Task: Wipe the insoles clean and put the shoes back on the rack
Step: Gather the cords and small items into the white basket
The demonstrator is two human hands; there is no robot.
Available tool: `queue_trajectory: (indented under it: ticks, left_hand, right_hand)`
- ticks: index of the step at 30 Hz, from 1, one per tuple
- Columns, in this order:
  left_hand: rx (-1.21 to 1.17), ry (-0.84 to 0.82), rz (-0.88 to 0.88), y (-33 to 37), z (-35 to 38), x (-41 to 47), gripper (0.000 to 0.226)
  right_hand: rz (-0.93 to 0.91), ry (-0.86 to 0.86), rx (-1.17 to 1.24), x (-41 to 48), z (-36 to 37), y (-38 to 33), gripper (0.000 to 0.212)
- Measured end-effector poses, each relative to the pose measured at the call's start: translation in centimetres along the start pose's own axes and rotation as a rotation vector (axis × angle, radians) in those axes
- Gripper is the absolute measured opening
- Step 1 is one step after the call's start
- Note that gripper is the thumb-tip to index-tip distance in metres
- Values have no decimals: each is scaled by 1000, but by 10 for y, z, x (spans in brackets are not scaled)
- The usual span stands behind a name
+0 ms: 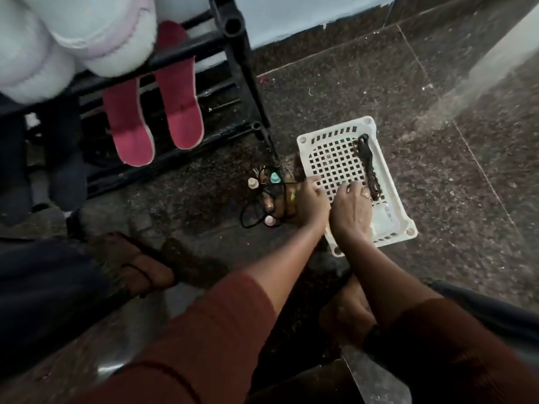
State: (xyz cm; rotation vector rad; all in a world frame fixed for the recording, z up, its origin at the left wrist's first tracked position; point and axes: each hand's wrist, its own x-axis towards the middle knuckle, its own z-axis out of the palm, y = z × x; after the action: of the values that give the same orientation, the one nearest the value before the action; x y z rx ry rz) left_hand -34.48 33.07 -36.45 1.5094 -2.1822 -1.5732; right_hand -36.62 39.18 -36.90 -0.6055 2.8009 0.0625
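Note:
A pair of pink shoes (157, 112) lies soles-up on the black shoe rack (242, 68) at the upper left. To the right of the rack, on the floor, sits a white plastic basket (338, 135). My left hand (312, 199) holds the basket's left rim with its fingers curled over the edge. Inside the basket, my right hand (351, 208) rests fingers-down on the grid floor, beside a black cord (368, 161). No cloth or insole is visible in either hand.
Small bottles and tangled cords (268, 196) lie by the rack's leg, left of the basket. A white plush thing (87, 33) sits on top of the rack, and dark shoes (67, 176) stand at the left. A brown sandal (137, 266) is on the foot below.

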Motion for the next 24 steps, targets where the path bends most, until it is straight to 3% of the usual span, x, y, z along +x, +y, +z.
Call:
queue_trajectory:
  ticks: [6,10,13,18,24]
  left_hand:
    - [46,130,-121,-93,-80,-24,24]
    - [141,155,-198,-128,-118,-10,25]
    - [170,143,-158,-131,-132,10,25]
    - [247,54,15,-108,-134,49,27]
    - [285,-39,3,-88,-125,70,28]
  right_hand:
    - [-140,-72,191,-54,31,-48,22]
    - [-107,-176,306,-72,47,-75,26]
    - [-136,-170,401,-66,48,-93,32]
    - [-257,-58,277,-31,38,-117,29]
    - [-206,-86,178,15,33,-138,28]
